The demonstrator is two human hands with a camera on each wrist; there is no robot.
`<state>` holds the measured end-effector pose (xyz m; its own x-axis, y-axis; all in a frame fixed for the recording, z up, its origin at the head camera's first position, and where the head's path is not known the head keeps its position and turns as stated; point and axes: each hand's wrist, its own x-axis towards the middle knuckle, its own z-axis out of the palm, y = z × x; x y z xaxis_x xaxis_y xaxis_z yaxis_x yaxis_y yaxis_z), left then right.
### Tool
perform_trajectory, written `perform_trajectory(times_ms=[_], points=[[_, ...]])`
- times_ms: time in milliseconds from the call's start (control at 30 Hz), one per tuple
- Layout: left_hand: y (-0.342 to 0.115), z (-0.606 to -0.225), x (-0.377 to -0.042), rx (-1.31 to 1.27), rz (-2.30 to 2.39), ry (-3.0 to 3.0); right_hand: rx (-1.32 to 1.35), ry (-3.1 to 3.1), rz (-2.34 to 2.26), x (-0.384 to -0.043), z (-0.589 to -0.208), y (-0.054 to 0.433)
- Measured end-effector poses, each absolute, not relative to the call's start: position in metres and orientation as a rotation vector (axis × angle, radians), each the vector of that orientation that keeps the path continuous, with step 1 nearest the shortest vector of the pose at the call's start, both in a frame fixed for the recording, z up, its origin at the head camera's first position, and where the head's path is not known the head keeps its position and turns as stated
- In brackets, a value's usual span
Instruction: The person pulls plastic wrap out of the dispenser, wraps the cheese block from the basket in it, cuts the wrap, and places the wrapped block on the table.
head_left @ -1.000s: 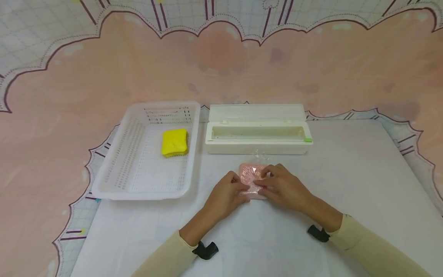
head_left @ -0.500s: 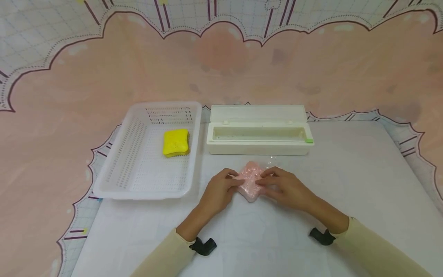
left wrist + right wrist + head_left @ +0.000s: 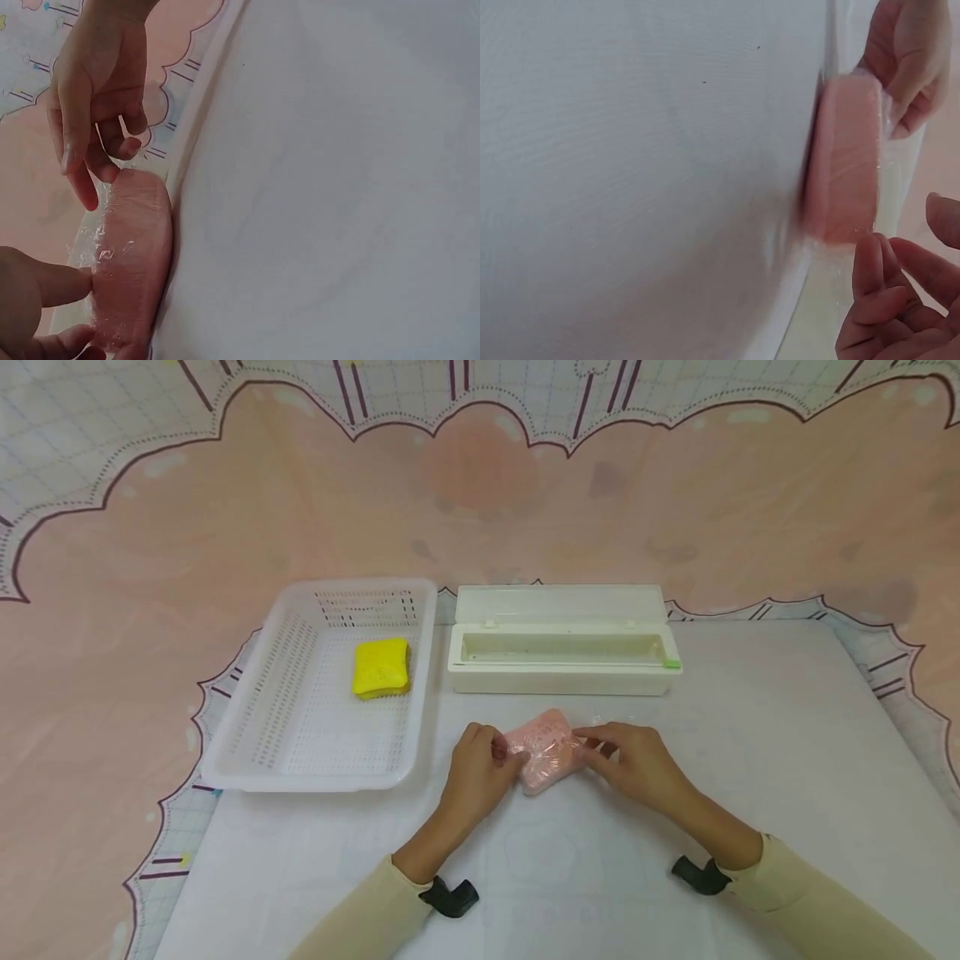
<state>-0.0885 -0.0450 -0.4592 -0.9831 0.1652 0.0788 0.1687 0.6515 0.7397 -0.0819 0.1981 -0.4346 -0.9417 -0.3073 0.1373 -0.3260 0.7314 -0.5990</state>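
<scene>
Left hand (image 3: 480, 768) and right hand (image 3: 637, 764) both pinching wrapped pink sponge (image 3: 545, 752); film creases clear only at wrists

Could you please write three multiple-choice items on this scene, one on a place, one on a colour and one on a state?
1. Where does the yellow sponge lie?
A. In the white basket
B. In the long box
C. On the bare table

2. What colour is the sponge wrapped in clear film between the hands?
A. Green
B. Pink
C. Blue

3. How does the lid of the long box stand?
A. Shut
B. Taken off and laid aside
C. Open, tipped back

Answers: 1 A, it sits on the basket's holed floor. 2 B, both wrist views show pink under film, held by the left hand and right hand. 3 C, the trough inside shows.
</scene>
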Motion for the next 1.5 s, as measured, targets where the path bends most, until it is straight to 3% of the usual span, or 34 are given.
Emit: perform_trajectory(times_ms=[267, 500, 833, 1133, 1500], points=[[-0.047, -0.460, -0.100, -0.362, -1.290, -2.838, 0.432, -2.963, 1.055, -0.082, -0.426, 0.200], [-0.044, -0.454, -0.089, -0.389, -1.288, -2.931, 0.396, -2.989, 1.044, -0.082, -0.427, 0.204], [-0.048, -0.461, -0.099, -0.677, -0.944, -2.878, 0.374, -2.994, 1.083, -0.082, -0.428, 0.205], [-0.045, -0.456, -0.088, -0.359, -1.156, -2.820, 0.348, -3.028, 1.096, -0.083, -0.432, 0.208], [-0.044, -0.460, -0.095, -0.720, -1.075, -2.877, 0.340, -3.063, 1.154, -0.080, -0.433, 0.205]])
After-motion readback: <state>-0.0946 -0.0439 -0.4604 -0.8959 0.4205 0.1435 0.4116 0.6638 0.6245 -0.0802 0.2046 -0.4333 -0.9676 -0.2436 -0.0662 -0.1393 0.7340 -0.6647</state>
